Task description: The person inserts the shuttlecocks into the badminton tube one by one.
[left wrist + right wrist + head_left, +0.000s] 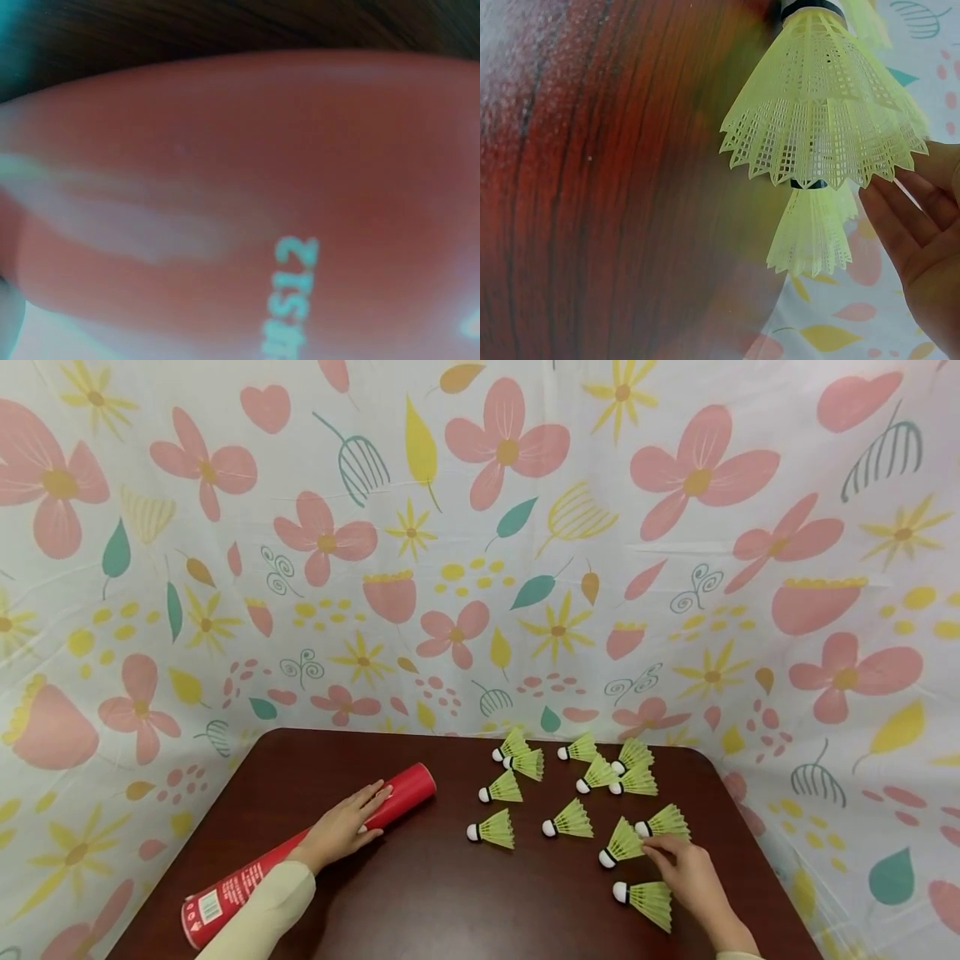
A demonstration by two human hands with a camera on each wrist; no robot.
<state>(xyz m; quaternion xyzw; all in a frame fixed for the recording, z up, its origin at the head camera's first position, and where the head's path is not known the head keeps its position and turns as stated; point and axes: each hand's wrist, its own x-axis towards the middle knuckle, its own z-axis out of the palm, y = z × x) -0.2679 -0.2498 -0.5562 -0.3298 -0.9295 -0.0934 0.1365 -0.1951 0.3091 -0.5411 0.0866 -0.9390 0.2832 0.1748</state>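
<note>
1. Across the far side and down both flanks hangs the floral cloth point(465, 560), big and bright behind it all.
2. Below it sits the dark, glossy bench point(465, 902), carrying everything in play.
3. Over on the left, it's the red tube point(255, 877), lying on its side, long axis running from near left to far right.
4. On top of that, the left hand point(341, 828), fingers laid out across the red, uncurled, no grasp there.
5. Now to the right hand point(688, 875): the yellow shuttlecock point(622, 844) lies just left of its fingers, axis slanting, white cork to the near left, skirt flaring to the far right. This hand is much the nearer; the other is well apart. Thumb and forefinger pinch the skirt's rim, wrist angled in from the near right. Lifted or resting? Can't tell.
6. Round about, other shuttlecocks point(572, 820): one just beyond, one on the near side, more towards the far edge.
</note>
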